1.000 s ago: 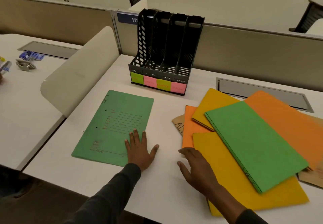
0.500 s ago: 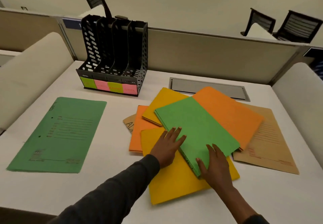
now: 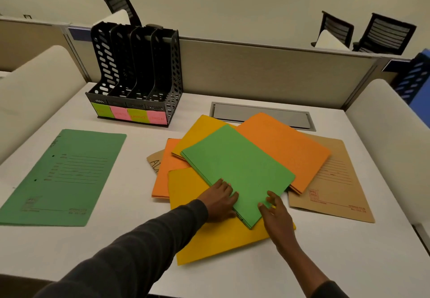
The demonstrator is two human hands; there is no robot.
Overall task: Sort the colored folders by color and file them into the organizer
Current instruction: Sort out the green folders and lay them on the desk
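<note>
1. Head view, hands. Both hands have left the lone green folder (image 3: 62,176) at the left of the desk (image 3: 349,262) and now work on the bright green folder (image 3: 237,172) topping the pile. The left hand (image 3: 220,201) has slid its fingers under that folder's near left edge; the right hand (image 3: 275,209) has moved onto the near corner, fingers spread narrow and pressing it. Whether either hand fully pinches the folder cannot be told.
2. Head view, pile. Beneath lie two yellow folders (image 3: 223,241), two orange folders (image 3: 286,148) and brown folders (image 3: 335,188), fanned and overlapping.
3. Head view, organizer (image 3: 135,74). It stands at the back left, four slots apparently empty, coloured labels (image 3: 130,115) along its base.
4. Reading. The shift suggests the second green folder is about to join the first; filing has not begun.
</note>
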